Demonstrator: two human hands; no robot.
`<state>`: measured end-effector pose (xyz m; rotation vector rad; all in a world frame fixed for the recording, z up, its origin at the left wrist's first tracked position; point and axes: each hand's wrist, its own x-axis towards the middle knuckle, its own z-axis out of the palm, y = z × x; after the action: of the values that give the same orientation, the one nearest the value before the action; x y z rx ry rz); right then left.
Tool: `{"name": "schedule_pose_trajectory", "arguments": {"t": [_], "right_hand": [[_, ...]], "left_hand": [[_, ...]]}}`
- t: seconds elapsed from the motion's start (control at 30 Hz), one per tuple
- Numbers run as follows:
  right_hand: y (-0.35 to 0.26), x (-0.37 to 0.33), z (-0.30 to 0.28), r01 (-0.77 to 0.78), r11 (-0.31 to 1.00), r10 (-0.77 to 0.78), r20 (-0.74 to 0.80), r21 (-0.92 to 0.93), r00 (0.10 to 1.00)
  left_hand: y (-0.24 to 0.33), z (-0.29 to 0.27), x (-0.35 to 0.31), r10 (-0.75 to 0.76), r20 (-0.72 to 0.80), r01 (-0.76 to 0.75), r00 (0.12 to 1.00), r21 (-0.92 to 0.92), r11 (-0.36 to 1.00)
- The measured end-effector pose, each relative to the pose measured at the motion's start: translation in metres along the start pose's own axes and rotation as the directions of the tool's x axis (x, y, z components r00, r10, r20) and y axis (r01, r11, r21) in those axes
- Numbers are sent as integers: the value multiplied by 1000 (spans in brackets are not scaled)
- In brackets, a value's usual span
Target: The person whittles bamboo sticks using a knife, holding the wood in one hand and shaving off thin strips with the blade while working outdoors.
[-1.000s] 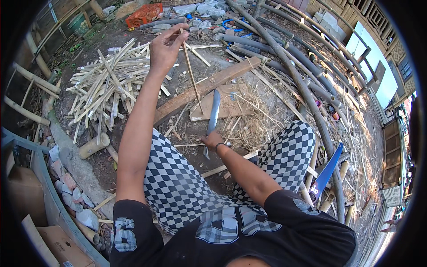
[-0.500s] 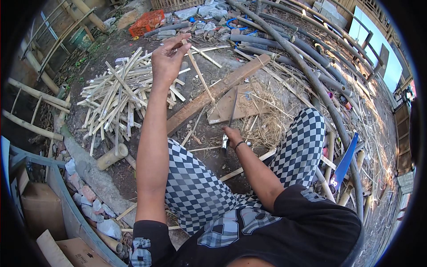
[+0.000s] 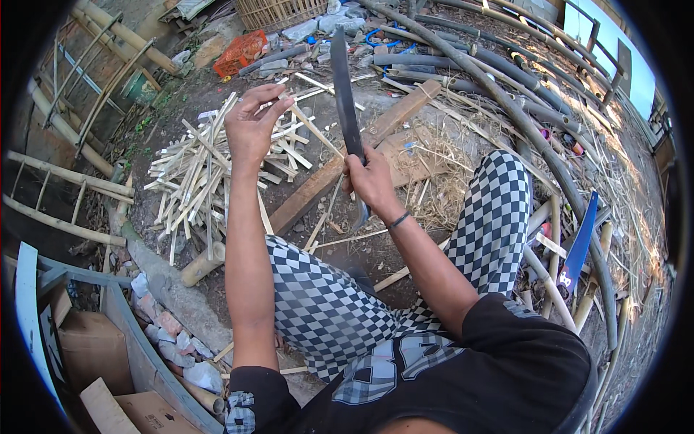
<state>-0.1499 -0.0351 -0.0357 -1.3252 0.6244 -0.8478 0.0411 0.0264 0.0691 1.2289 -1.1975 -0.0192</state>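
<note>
My left hand (image 3: 251,124) is closed, pinching the top end of a thin bamboo strip (image 3: 311,128) that slants down to the right. My right hand (image 3: 372,177) is wrapped round the handle of a machete (image 3: 343,90), its dark blade raised and pointing away from me. The strip's lower end passes behind the blade or stops there; I cannot tell which. Below both hands a long wooden plank (image 3: 405,114) lies diagonally, beside a flat brown board (image 3: 426,168) strewn with shavings. To the left of the plank, under my left hand, spreads a heap of split bamboo strips (image 3: 191,184).
A blue-bladed handsaw (image 3: 580,242) lies at the right by a long dark pole (image 3: 499,94). Bamboo poles (image 3: 513,65) are stacked at the far right. An orange crate (image 3: 240,53) stands at the back. Bamboo ladder-like frames (image 3: 65,177) and cardboard boxes (image 3: 92,347) are at the left.
My right hand has lifted the machete up and away from the board, its blade now higher and in front of the plank. My left hand has shifted left and slightly nearer with the strip.
</note>
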Motion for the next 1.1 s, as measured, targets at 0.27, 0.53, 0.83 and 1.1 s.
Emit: {"name": "schedule_pose_trajectory", "arguments": {"t": [0.27, 0.53, 0.83, 1.1], "right_hand": [[-57, -29, -4, 346, 793, -337, 113, -502, 935], [-64, -25, -3, 264, 754, -239, 124, -601, 963], [-32, -10, -14, 291, 704, -230, 180, -648, 956], [-27, 0, 2, 331, 717, -298, 160, -614, 941]], "left_hand": [[16, 27, -4, -15, 32, 18, 999, -80, 997], [21, 40, -3, 56, 11, -56, 998, -25, 998], [19, 39, -3, -19, 6, 19, 1000, -28, 999], [9, 29, 2, 27, -16, -27, 1000, 18, 999]]}}
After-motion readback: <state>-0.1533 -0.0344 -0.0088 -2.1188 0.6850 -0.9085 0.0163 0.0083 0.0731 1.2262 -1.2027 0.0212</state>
